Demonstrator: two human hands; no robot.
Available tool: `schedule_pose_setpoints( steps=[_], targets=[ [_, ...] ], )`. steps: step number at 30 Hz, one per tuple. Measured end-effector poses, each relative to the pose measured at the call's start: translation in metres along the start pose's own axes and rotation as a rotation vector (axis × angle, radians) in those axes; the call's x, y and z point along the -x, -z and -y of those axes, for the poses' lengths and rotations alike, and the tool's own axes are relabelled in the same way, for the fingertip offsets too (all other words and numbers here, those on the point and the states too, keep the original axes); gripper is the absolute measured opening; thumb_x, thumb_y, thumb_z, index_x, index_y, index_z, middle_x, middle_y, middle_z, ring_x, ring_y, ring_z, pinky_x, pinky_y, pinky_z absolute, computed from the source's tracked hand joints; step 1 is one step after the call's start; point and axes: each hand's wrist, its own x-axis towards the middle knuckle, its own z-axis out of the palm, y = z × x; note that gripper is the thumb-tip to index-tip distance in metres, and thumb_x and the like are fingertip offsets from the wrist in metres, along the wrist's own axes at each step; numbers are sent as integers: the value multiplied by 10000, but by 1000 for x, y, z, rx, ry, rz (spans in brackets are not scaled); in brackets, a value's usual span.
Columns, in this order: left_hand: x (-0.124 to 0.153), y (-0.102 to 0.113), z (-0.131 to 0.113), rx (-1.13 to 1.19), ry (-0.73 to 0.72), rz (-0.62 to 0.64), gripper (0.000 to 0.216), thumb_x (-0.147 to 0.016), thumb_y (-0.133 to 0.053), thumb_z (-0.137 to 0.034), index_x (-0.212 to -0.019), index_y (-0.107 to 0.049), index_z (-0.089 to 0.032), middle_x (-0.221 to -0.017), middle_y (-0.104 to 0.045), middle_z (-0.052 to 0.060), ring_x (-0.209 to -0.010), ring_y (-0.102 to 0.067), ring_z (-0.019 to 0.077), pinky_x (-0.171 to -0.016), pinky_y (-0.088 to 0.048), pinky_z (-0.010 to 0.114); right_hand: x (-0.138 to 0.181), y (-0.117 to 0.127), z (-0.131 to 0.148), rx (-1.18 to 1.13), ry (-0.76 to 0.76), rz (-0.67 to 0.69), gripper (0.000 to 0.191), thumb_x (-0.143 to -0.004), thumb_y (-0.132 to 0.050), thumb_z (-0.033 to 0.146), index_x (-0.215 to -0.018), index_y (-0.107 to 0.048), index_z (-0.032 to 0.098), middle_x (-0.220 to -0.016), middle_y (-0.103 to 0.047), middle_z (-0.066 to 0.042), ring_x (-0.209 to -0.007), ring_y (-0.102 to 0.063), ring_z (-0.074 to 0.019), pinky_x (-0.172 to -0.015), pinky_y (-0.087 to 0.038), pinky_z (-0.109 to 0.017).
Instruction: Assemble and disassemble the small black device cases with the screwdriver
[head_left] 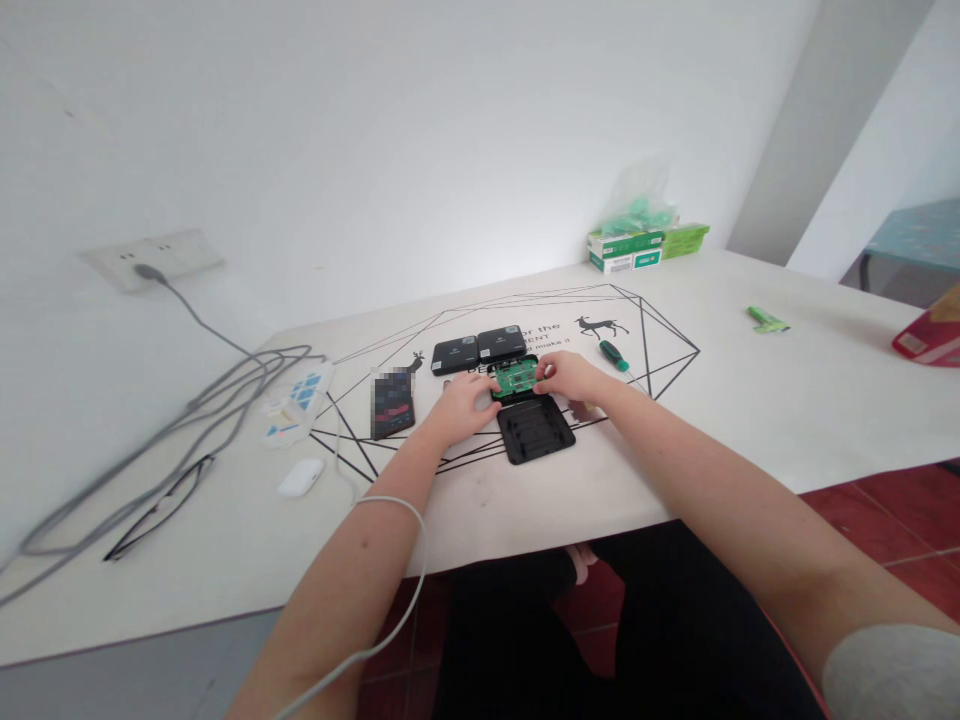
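A green circuit board (514,378) sits in an opened black device at the middle of the white table (787,400). My left hand (466,402) grips its left edge with curled fingers. My right hand (568,376) pinches its right edge. The black cover (536,431) of the device lies open just in front of the board, inside facing up. Two closed black devices (478,350) lie side by side behind the board. A green-handled screwdriver (613,355) rests to the right of my right hand.
A phone (392,403) lies left of my hands, with a power strip (296,404), grey cables, a white earbud case (301,477) and glasses (161,508) further left. Green boxes (645,245) stand at the back, a green item (766,320) and a red pack (930,338) on the right.
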Motion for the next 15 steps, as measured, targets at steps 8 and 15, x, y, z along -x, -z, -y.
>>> schedule_pose_setpoints(
  steps=[8, 15],
  targets=[
    [1, -2, 4, 4, -25, -11, 193, -905, -657, -286, -1076, -732, -239, -1122, -747, 82, -1136, -648, 299, -1085, -486, 471, -1, -2, -3, 27, 14, 26, 197, -843, -775, 279, -1026, -729, 224, -847, -702, 27, -634, -582, -113, -570, -423, -215],
    [-1, -3, 4, -11, -12, -3, 161, -891, -677, -289, -1027, -742, -234, -1104, -742, 86, -1134, -650, 295, -1098, -484, 479, -1, -1, -2, 102, 85, 64, 110, -880, -738, 280, -945, -790, 208, -765, -694, 20, -656, -588, -122, -627, -422, -220]
  ],
)
